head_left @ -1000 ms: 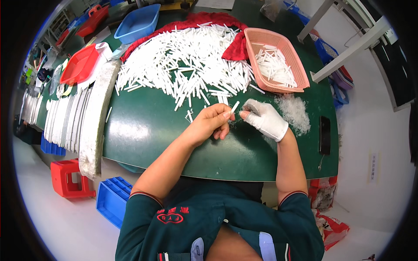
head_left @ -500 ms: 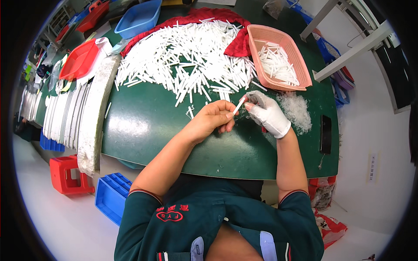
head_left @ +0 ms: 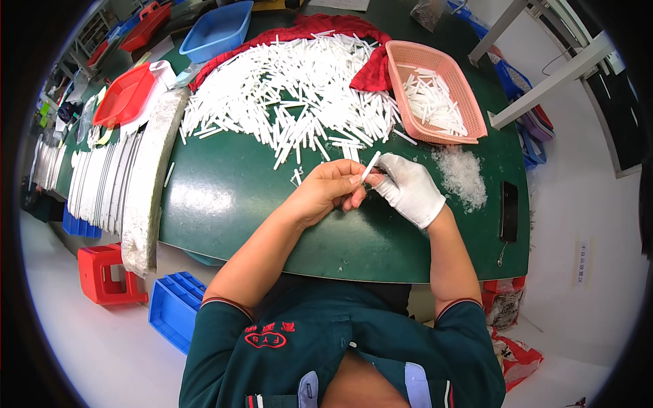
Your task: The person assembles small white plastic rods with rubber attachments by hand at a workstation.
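My left fingers (head_left: 348, 182) are pinching a white stick (head_left: 371, 167) above the table (head_left: 211, 211), in from its near edge. My gloved right fingers (head_left: 394, 164) are curling beside it; I can't tell if they're gripping.

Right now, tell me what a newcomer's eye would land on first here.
Probably the broad heap of white sticks on the green table, with red cloth along its far edge. Next, the pink basket of similar sticks to the heap's right. Then, nearer the body, the bare left hand pinching one white stick, with the white-gloved right hand beside it.
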### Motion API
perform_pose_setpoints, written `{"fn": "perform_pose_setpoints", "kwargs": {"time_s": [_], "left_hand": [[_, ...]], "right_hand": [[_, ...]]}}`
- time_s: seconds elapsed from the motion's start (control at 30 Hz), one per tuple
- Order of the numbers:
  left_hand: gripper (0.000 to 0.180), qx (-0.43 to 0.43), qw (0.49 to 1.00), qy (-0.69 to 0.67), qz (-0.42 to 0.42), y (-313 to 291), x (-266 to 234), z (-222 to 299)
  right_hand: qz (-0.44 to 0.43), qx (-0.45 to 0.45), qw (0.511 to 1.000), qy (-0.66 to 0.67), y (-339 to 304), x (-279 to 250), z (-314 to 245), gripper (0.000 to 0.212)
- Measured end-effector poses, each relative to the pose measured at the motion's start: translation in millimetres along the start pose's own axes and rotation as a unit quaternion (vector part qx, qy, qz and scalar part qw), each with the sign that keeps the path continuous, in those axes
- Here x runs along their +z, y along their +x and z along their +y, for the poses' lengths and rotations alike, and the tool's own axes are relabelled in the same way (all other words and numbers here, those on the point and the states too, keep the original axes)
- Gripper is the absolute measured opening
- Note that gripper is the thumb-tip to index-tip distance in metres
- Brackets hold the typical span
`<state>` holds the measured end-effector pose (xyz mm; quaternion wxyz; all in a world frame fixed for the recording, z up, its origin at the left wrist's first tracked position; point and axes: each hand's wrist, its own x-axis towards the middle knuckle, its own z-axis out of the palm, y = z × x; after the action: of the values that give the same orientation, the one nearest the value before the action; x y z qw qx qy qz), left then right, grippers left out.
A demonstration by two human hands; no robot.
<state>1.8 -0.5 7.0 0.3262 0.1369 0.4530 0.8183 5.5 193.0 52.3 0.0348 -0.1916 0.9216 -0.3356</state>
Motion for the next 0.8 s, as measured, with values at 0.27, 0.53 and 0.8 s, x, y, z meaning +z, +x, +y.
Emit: {"fn": "perform_pose_setpoints", "kwargs": {"time_s": [0.27, 0.53, 0.8], "left_hand": [[0.026, -0.004, 0.999, -0.035, -0.013, -1, -2, -2], [0.023, 0.024, 0.998, 0.056, 0.017, 1, 0, -6], [0.018, 0.03, 0.994, 0.098, 0.044, 2, -3, -7]], "right_hand": [[0.027, -0.04, 0.998, -0.03, 0, 3, -2, 0.028], [0.047, -0.064, 0.996, -0.051, -1, 8, 4, 0.026], [-0.038, -0.08, 0.996, -0.017, -1, -2, 1, 0.031]]}}
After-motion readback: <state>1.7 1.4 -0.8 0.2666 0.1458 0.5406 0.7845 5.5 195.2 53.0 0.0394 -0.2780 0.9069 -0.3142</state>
